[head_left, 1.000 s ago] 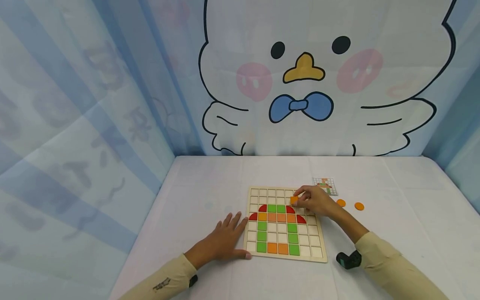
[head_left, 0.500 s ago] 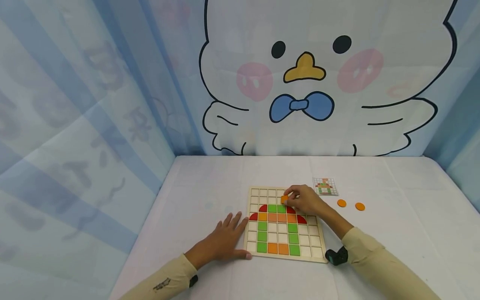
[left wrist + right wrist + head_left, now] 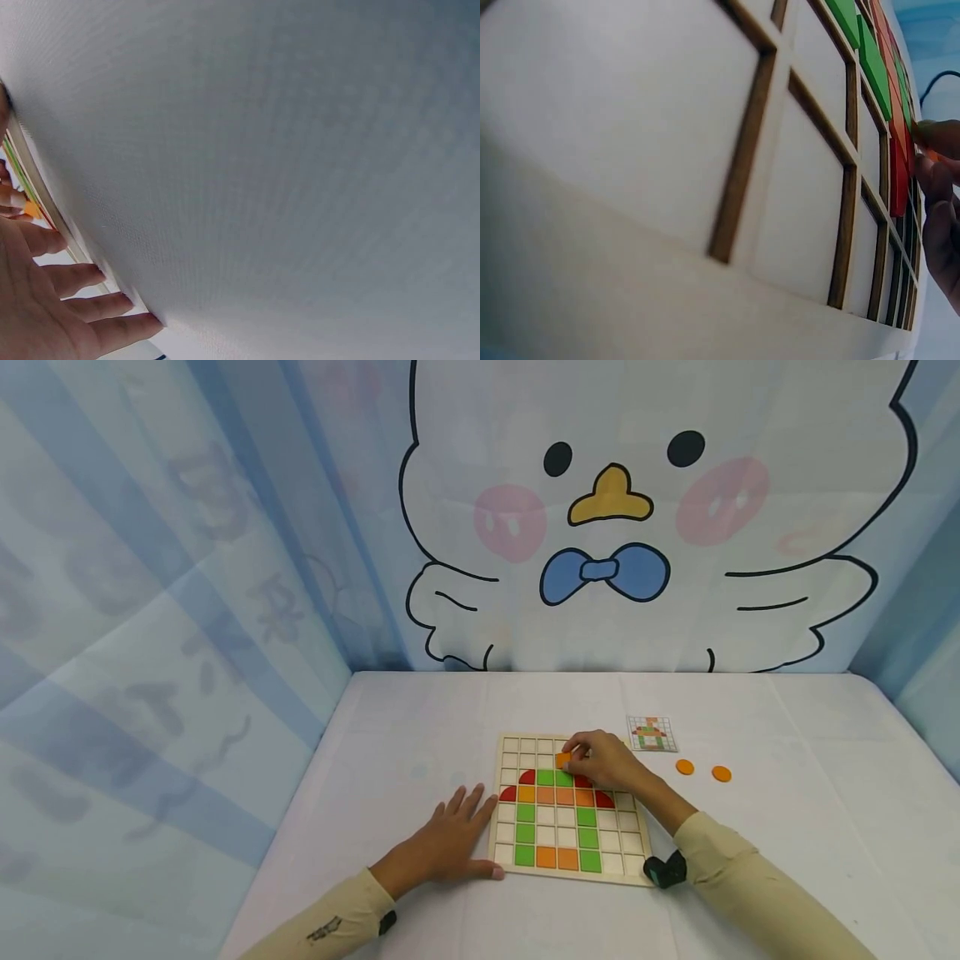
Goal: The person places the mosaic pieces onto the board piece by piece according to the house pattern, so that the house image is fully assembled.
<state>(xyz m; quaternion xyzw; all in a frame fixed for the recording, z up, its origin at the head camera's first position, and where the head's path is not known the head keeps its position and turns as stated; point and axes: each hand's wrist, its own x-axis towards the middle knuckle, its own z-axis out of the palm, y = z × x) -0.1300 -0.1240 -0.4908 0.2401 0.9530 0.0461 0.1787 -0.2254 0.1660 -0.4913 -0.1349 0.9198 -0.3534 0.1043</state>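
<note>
A wooden grid board point(image 3: 628, 841) lies on the white table, partly filled with flat green, orange and red tiles. Between thumb and fingertips my right hand point(image 3: 604, 762) pinches an orange square tile point(image 3: 562, 761) at a cell just above the green tiles point(image 3: 554, 778) of the upper row. Whether the tile sits fully inside that cell I cannot tell. My left hand point(image 3: 448, 837) lies spread on the table, its fingertips and thumb against the board's left edge. In the left wrist view, straight fingers point(image 3: 79, 277) touch that edge. A red tile point(image 3: 898, 178) shows near my right fingers in the right wrist view.
A small printed card point(image 3: 651, 734) with a coloured grid pattern lies behind the board's right corner. Two orange discs point(image 3: 684, 767) lie to the right of the board. A black wrist device point(image 3: 664, 869) hangs at the right sleeve. A curtain with a cartoon bird stands behind the table.
My right hand has moved left across the board's upper part with the orange square tile, most of it earlier, slightly in the last half second. The card is now uncovered. My left hand stays put.
</note>
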